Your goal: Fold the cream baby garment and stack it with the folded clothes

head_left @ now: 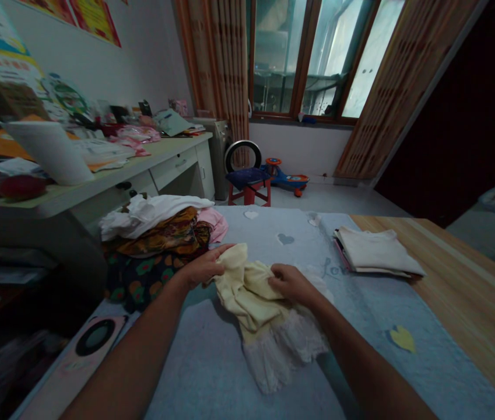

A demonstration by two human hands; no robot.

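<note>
A crumpled cream garment (247, 297) with a white lace hem lies on a pale blue-grey quilted mat (203, 373). My left hand (203, 268) grips its upper left edge, and my right hand (291, 286) is closed on a fold near the middle. Just beyond my left hand sits a loose pile of clothes (155, 245) in white, pink, brown and dark patterned fabrics. A neatly folded off-white garment (376, 252) rests on the far right of the mat, beyond my right hand.
A wooden table edge (461, 286) runs along the right of the mat. On the left stands a cluttered desk (55, 198) with drawers, papers and a white paper roll (48, 153). Beyond are a red stool (249, 189), a blue toy ride-on car (286, 175) and a curtained window (317, 58).
</note>
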